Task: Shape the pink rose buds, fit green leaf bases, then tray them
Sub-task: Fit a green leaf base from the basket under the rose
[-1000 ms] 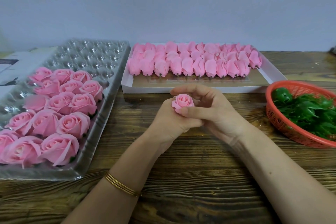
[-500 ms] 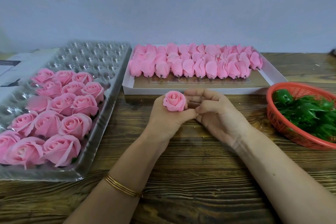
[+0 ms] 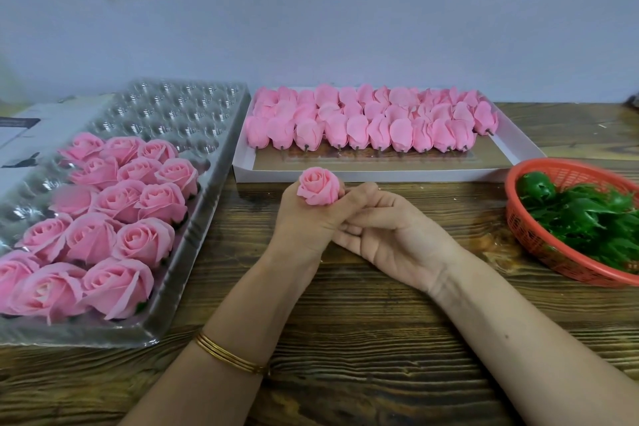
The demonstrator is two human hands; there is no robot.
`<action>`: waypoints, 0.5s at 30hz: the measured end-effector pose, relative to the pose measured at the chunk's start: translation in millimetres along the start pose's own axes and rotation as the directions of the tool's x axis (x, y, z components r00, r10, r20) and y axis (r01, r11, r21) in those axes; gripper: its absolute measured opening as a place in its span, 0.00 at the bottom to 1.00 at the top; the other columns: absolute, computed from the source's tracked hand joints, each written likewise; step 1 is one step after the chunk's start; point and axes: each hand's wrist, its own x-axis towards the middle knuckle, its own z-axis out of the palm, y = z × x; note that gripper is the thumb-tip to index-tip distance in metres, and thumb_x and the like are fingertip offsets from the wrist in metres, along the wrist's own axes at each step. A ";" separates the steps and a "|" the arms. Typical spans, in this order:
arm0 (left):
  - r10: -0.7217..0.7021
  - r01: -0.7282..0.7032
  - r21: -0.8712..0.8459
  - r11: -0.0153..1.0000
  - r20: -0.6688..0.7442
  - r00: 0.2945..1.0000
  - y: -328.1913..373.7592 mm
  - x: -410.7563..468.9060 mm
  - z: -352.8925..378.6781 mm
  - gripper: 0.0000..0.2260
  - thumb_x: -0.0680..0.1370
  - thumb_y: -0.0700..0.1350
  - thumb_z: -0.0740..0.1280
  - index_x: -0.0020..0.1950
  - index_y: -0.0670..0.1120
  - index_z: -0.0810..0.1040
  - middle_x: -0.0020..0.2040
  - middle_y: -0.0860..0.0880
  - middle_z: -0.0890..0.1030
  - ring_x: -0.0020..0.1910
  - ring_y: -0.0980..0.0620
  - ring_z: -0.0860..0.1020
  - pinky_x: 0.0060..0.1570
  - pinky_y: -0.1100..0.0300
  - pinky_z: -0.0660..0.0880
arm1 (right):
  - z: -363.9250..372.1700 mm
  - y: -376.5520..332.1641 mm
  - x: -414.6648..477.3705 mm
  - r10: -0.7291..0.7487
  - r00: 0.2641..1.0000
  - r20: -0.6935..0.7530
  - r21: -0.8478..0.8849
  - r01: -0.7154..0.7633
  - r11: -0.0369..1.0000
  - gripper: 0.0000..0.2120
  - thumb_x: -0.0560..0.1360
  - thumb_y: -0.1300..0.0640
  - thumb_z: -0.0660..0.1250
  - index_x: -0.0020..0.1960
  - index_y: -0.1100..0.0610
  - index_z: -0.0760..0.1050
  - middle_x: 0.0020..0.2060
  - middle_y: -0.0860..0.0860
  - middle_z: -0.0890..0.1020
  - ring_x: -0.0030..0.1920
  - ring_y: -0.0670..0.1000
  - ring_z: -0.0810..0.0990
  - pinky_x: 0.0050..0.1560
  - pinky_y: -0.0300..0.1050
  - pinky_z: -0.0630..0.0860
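My left hand (image 3: 302, 220) grips a pink rose bud (image 3: 318, 185) from below, its opened petals facing up, over the middle of the wooden table. My right hand (image 3: 392, 235) lies just right of it, palm up, fingers loosely curled against the left hand's fingers, holding nothing I can see. A clear plastic tray (image 3: 221, 156) on the left holds several finished roses (image 3: 117, 218). A white box (image 3: 380, 176) behind holds rows of closed pink buds (image 3: 363, 126). A red basket (image 3: 539, 247) at the right holds green leaf bases (image 3: 581, 215).
The far cells of the clear tray (image 3: 179, 111) hold nothing. A grey carton (image 3: 31, 118) lies under the tray at the far left. A pale wall stands behind the table. Bare wood (image 3: 363, 339) stretches between my forearms.
The bud has moved left and up in my left hand, now fully exposed. My right hand has come off the petals and dropped lower beside the left hand.
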 end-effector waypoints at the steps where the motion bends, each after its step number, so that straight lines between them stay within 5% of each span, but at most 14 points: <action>1: -0.003 0.003 -0.005 1.000 0.005 1.000 0.2 -0.1 -0.4 0.10 0.62 0.48 0.77 0.29 0.50 0.78 0.28 0.53 0.78 0.30 0.57 0.78 0.31 0.65 0.74 | 0.3 0.9 0.0 -0.003 1.000 0.001 0.008 0.003 1.000 0.15 0.72 0.68 0.65 0.57 0.66 0.79 0.58 0.62 0.81 0.57 0.56 0.81 0.62 0.49 0.77; 6: -0.011 0.011 0.014 1.000 0.023 1.000 -2.4 1.7 -4.4 0.14 0.61 0.51 0.81 0.31 0.48 0.77 0.31 0.51 0.78 0.35 0.53 0.79 0.39 0.58 0.78 | -0.1 2.8 0.4 -0.003 1.000 -0.025 -0.017 0.003 1.000 0.17 0.71 0.66 0.66 0.59 0.65 0.78 0.58 0.61 0.81 0.59 0.57 0.80 0.64 0.51 0.76; 11: -0.010 0.007 0.062 0.998 0.043 0.999 -5.9 3.3 -4.8 0.10 0.63 0.47 0.79 0.28 0.50 0.78 0.29 0.53 0.79 0.32 0.56 0.79 0.36 0.63 0.77 | 1.9 3.8 0.7 -0.015 0.999 -0.040 -0.026 0.014 1.000 0.21 0.70 0.67 0.65 0.62 0.70 0.73 0.59 0.61 0.81 0.59 0.57 0.80 0.62 0.49 0.77; 15: -0.013 0.009 0.072 0.997 0.065 0.998 -5.1 2.5 -6.5 0.13 0.58 0.53 0.82 0.28 0.52 0.78 0.29 0.55 0.78 0.32 0.58 0.78 0.36 0.64 0.77 | 2.7 3.7 0.5 -0.024 0.999 -0.048 -0.064 0.021 0.998 0.24 0.70 0.66 0.65 0.65 0.71 0.71 0.61 0.63 0.79 0.60 0.57 0.80 0.61 0.48 0.78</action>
